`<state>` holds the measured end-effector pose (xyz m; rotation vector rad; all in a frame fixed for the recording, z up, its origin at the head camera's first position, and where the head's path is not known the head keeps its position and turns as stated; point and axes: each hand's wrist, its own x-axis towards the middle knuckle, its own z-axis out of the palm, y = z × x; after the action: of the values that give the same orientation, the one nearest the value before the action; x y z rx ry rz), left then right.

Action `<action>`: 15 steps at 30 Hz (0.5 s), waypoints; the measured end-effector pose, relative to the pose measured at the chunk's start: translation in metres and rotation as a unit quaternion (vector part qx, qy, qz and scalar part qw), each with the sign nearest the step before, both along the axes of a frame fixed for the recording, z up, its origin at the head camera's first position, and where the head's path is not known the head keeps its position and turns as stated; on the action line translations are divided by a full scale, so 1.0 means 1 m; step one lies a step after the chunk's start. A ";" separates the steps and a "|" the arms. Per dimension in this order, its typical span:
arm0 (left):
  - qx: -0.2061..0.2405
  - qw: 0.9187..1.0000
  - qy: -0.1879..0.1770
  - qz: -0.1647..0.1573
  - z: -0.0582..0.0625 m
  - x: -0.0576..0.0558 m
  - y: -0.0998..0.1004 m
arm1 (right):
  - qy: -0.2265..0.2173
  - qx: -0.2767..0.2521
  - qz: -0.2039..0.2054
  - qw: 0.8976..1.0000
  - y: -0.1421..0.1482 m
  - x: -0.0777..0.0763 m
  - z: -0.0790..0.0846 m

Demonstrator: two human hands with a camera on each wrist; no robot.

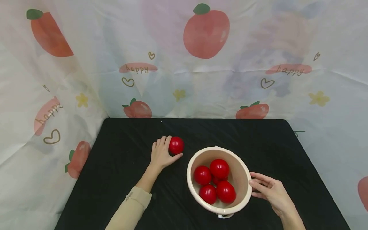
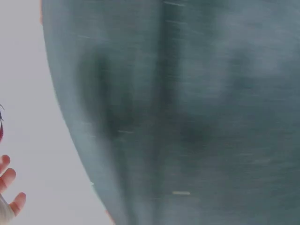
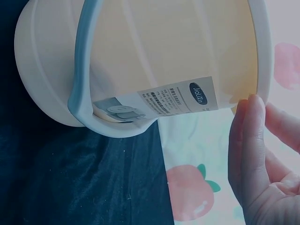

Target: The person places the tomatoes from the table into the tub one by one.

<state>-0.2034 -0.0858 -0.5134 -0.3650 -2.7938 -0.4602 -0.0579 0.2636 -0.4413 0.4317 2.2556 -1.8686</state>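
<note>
Over the left part of the black table, my left hand (image 1: 161, 155) has its fingers at the left side of a shiny red ball (image 1: 176, 145) and its thumb stretched along the near side. In the left wrist view only a few spread fingertips (image 2: 18, 202) show at the left edge, with a sliver of red above. A cream bucket (image 1: 244, 159) stands right of centre with several red balls (image 1: 226, 192) inside. My right hand (image 1: 271, 191) pinches the bucket's right rim between thumb and fingers; the right wrist view shows fingertips (image 3: 253, 105) right at that rim.
The bucket's handle (image 3: 82, 70) hangs down its outer side, beside a printed label (image 3: 180, 98). Black cloth covers the table (image 1: 123, 134). A white curtain (image 1: 169, 86) with fruit prints rises behind the table's back edge and along both sides.
</note>
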 end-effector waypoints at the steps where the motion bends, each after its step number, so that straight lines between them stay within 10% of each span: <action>1: 0.002 1.000 0.012 -0.009 0.008 0.001 0.003 | 0.002 -0.003 0.006 1.000 0.002 0.000 -0.003; 9: 0.003 0.993 0.096 -0.073 0.059 0.014 0.026 | 0.052 -0.074 0.046 0.995 0.034 -0.007 -0.056; 15: -0.014 0.981 0.150 -0.125 0.078 0.026 0.037 | 0.022 -0.038 0.027 0.999 0.015 -0.003 -0.024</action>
<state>-0.1772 -0.0488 -0.4353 -0.7333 -2.4724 -0.3834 -0.0610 0.2787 -0.4652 0.3168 2.1928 -1.9469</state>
